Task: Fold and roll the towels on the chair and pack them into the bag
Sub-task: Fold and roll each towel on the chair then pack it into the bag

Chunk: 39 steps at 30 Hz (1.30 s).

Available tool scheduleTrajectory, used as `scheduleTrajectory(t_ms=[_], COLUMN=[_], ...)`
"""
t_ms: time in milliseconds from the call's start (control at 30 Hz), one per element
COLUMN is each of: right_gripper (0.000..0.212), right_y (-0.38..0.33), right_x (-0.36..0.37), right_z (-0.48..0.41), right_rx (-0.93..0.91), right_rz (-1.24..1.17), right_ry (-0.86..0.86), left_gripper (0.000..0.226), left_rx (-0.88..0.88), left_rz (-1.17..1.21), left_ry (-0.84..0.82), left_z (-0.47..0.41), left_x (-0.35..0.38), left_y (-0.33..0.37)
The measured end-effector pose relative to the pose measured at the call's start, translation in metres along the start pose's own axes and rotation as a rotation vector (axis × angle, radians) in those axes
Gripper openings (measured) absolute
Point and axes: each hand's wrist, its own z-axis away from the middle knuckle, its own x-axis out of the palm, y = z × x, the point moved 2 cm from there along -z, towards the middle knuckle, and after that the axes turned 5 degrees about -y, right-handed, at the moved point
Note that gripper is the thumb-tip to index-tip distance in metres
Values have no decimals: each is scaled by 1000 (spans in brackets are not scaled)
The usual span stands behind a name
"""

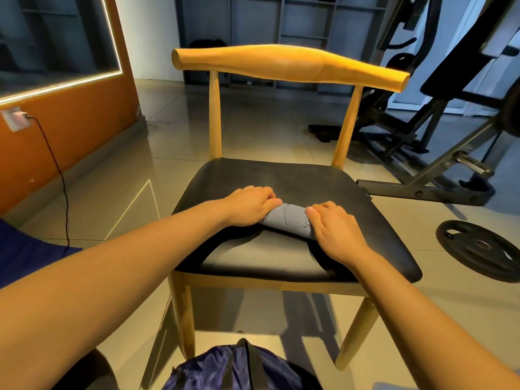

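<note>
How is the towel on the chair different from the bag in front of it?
The towel is grey and dull; the bag is dark blue and shiny. The towel is rolled into a tight tube on the chair seat; the bag sits crumpled, low down in front of the chair. The left hand and right hand both grip the towel; no hand touches the bag. Both look like soft cloth things.

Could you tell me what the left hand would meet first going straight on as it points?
The left hand grips the rolled towel; beyond lies bare seat, then probably the right back post, depth unclear.
</note>
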Motion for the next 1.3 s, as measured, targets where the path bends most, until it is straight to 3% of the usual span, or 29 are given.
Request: scheduleTrajectory(t_ms=[333, 533, 667, 767, 867, 900, 967, 1067, 1200, 1300], right_gripper=[41, 38, 37, 32, 13, 14, 42, 66, 37, 29], right_y=[1, -7, -8, -11, -17, -20, -25, -36, -50, -60], right_x=[-1, -5, -7, -19, -39, -42, -40, -26, -19, -11], right_z=[9, 24, 39, 58, 82, 90, 108, 139, 183, 213], right_rx=[-33, -41, -52, -79, -47, -10, 70, 88, 71, 55], right_rz=[-6, 78, 50, -111, -463, -622, -848, -904, -949, -917], right_ry=[-1, 47, 56, -24, -116, -173, -368, -633, -642, -607], left_gripper=[78, 54, 43, 32, 27, 26, 25, 29, 28, 34], left_rx=[-87, -9, 88, 222, 337, 367, 414, 480, 530, 514], left_rz=[96, -5, 63, 119, 166, 169, 180, 162, 153, 150], left_ry=[-260, 9, 244, 317, 252, 222, 166, 164, 150, 118], left_z=[4, 28, 48, 71, 99, 108, 126, 151, 181, 199], left_x=[-18, -9, -3, -3, -1, 1, 5, 11, 26, 43], left_y=[-2, 6, 15, 25, 37, 41, 51, 69, 78, 76])
